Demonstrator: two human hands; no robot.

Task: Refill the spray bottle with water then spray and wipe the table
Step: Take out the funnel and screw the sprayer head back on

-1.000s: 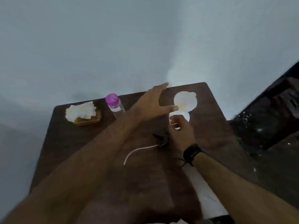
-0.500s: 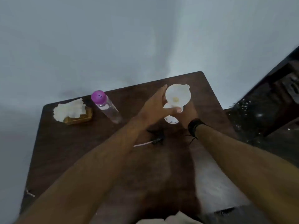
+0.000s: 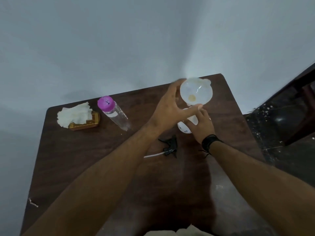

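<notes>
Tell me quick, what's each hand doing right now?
Left hand: holds the white funnel by its rim.
Right hand: grips the white spray bottle.

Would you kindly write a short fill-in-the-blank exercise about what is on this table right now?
1. The water bottle has a ____ cap.
2. The left hand holds a white ____ above the spray bottle.
3. The black trigger sprayer lies on the ____, detached.
4. The right hand grips the spray ____.

Missing words: purple; funnel; table; bottle

gold tissue box [image 3: 85, 122], far left corner | small pale scrap [image 3: 33, 202], near left edge
</notes>
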